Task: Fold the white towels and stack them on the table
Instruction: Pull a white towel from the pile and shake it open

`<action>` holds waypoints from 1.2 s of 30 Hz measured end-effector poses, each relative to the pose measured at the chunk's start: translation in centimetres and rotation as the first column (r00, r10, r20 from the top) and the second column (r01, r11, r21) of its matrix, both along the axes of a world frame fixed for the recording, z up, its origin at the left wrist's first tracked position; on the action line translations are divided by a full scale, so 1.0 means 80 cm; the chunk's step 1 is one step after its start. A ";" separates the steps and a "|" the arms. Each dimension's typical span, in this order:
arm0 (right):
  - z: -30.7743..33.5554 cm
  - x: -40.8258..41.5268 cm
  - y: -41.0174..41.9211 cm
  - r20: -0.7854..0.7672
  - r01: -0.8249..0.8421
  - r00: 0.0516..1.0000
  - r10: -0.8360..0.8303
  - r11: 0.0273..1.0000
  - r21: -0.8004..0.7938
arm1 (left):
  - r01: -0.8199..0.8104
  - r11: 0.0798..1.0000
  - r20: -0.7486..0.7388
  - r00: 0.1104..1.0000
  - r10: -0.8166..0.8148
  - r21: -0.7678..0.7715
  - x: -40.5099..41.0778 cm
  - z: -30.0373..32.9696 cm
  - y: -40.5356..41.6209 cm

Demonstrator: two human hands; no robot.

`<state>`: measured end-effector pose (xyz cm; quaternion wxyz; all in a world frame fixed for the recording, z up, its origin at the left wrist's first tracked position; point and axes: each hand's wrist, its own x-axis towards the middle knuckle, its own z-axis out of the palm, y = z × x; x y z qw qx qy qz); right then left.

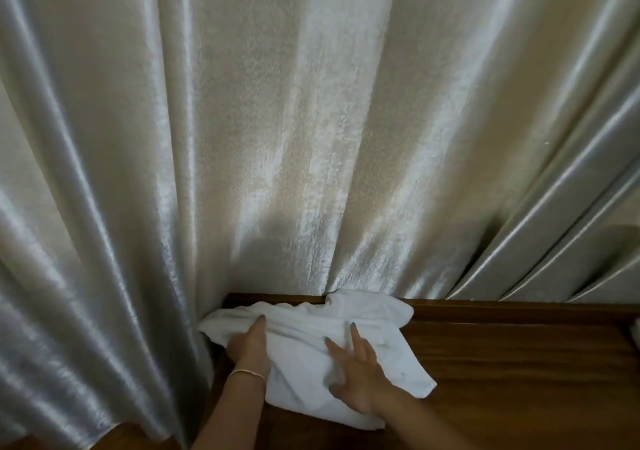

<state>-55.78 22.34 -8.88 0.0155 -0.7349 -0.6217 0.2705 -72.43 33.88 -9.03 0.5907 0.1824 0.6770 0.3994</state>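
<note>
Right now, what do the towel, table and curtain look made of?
Towel: white, soft, matte cloth, probably cotton terry; it rumples and creases under both hands.
Table: dark brown wood or wood veneer, with visible grain streaks and a slight sheen.
Curtain: pale, glossy woven fabric, satin-like, possibly synthetic; bright highlights run along its folds over a crinkled texture.

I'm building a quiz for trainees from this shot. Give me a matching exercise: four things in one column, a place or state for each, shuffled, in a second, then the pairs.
Things:
1. white towel
2. left hand
3. right hand
4. curtain

Places or states:
A. hangs in folds behind the table
B. lies rumpled on the wood
C. fingers spread flat on the cloth
D. at the towel's left end, bracelet on its wrist

Pairs: 1-B, 2-D, 3-C, 4-A
</note>
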 end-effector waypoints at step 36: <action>0.352 0.272 -0.241 -0.323 0.139 0.946 0.021 0.874 0.466 | 0.579 0.246 -0.402 0.758 -0.513 0.778 0.226 0.451 -0.256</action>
